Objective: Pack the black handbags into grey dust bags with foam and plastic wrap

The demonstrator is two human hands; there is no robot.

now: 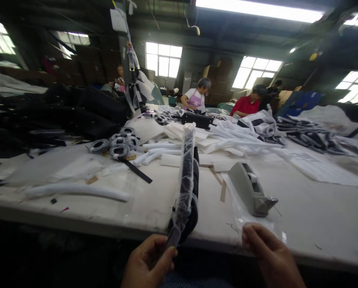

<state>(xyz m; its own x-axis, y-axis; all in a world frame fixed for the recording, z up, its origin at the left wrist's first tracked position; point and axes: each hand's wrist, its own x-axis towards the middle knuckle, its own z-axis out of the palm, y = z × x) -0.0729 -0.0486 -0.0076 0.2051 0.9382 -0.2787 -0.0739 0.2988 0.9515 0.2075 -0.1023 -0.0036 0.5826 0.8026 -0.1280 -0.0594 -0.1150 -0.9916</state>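
Observation:
My left hand (153, 258) is closed round the near end of a black strap (187, 176) wrapped in wrinkled clear plastic. The strap runs away from me, over a black bag (194, 216) at the table's front edge, partly hidden under it. To the right, my right hand (270, 252) has its thumb and fingers pinched together; whatever is between them is too small or too clear to make out. Just beyond that hand stands a grey tape dispenser (252, 192), with clear plastic film (237, 204) beside and under it.
Coiled grey cords (119, 148), a loose black strip (137, 171) and a white foam tube (77, 191) lie on the left of the white table (317, 208). White tubes and sheets are heaped beyond. Black bags (89, 108) pile up at left. Several people work across the table.

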